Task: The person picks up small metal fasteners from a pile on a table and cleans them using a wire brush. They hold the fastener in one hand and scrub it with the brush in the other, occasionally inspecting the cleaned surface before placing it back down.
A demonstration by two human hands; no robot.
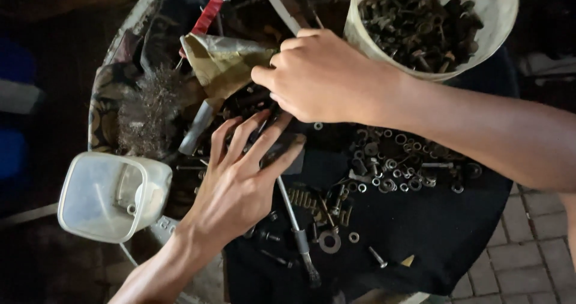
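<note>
Head view: the left hand (pixel 237 178) lies flat with fingers spread over dark bolts (pixel 252 100) on the black cloth (pixel 420 232). The right hand (pixel 321 79) is curled, fingertips together among the same bolts; what it pinches is hidden. Loose washers (pixel 396 166) lie near, a white bucket (pixel 498 16) of bolts behind.

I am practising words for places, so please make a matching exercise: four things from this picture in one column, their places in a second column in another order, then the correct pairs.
Things:
1. round bucket of bolts
2. square clear tub
3. heap of washers
4. large ring washer

Places:
A. lower middle, on the dark cloth
B. top right
C. right of centre, below the right forearm
D. left edge

Pairs: 1-B, 2-D, 3-C, 4-A
</note>
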